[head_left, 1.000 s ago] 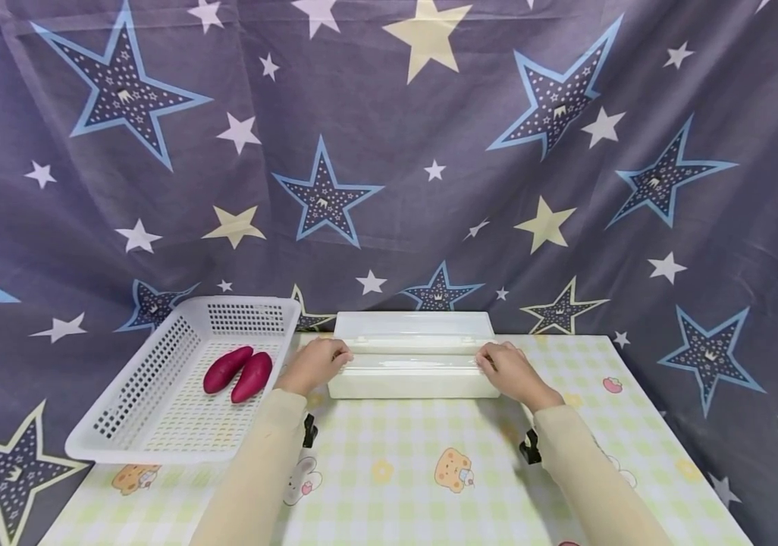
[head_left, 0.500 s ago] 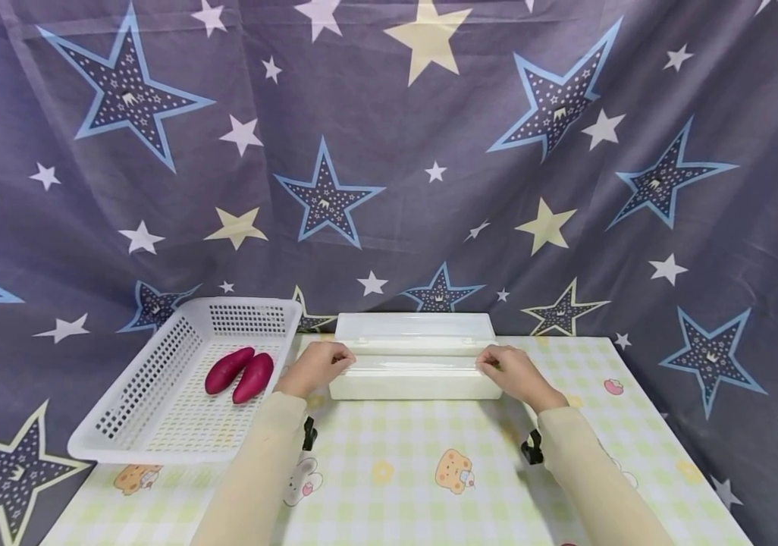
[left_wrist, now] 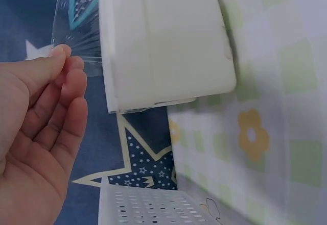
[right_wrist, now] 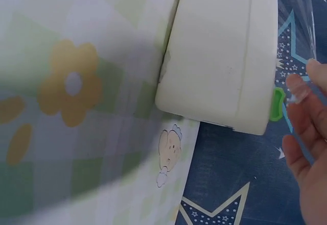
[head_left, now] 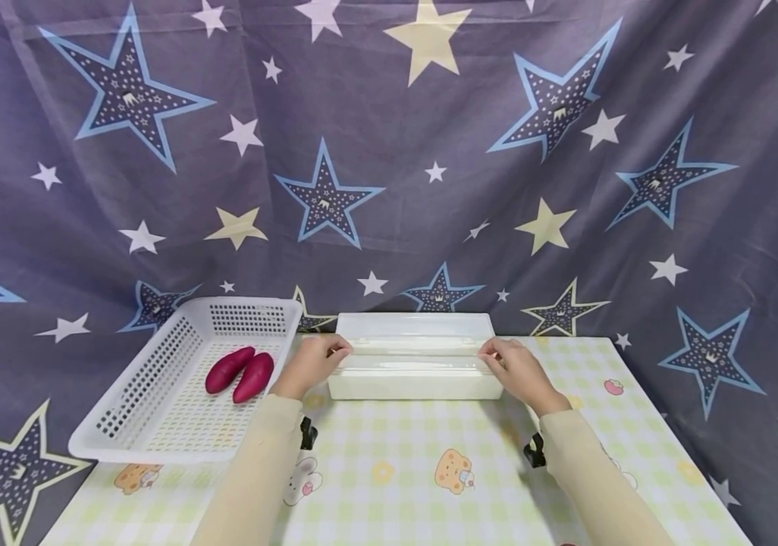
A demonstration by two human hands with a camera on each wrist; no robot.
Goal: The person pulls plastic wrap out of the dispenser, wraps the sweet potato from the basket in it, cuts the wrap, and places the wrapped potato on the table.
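Film [left_wrist: 82, 39] pinched, green tab [right_wrist: 277, 104] right-wrist only

a cloth-draped tabletop nook, shown by the starry curtain [head_left: 403, 197] and checked tablecloth [head_left: 389, 440].

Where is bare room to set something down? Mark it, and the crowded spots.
Widest: tablecloth before the white box, between the left sleeve and right sleeve. Another: between the right sleeve and the cloth's right edge. Crowded: the left, where the basket holds two red tubers, and over the box, where left hand and right hand pinch clear film.
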